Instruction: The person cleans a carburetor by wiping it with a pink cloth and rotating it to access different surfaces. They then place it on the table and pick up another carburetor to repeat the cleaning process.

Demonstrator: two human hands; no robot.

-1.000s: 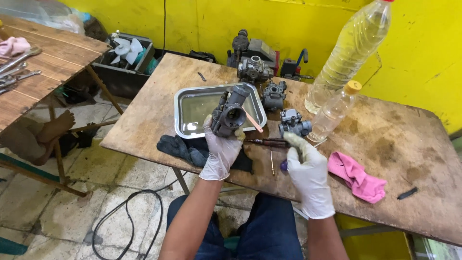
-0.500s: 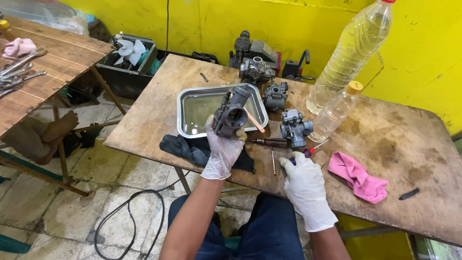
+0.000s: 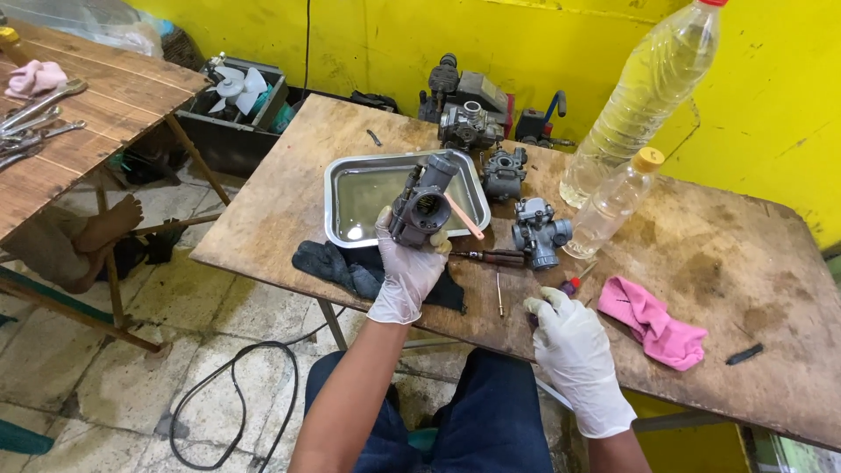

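On the far left stands a second wooden bench with wrenches and a pink rag lying on it; beside it, on the floor, sits a dark crate holding a white fan blade. A black cable loops over the tiled floor below.

On the worn wooden table a steel tray holds a shallow pool of liquid, and a dark cloth lies against its near edge. The gloved left hand is closed around the lower part of a grey carburetor, lifting it over the tray's near right corner. The carburetor's long axis runs upright, tilted slightly right, with its cap end pointing up and away from the person and its round bore facing the camera. A thin pink hose slants down to the right from its body.

More carburetors rest behind and to the right: one at the table's back edge, one just past the tray, one near the small bottle. A brown-handled screwdriver lies beneath the latter.

The gloved right hand rests at the table's near edge, fingers curled over a small red-tipped tool; whether it truly grips it cannot be told. Further right stand a large clear bottle of yellowish liquid and a small orange-capped bottle, then a pink cloth.
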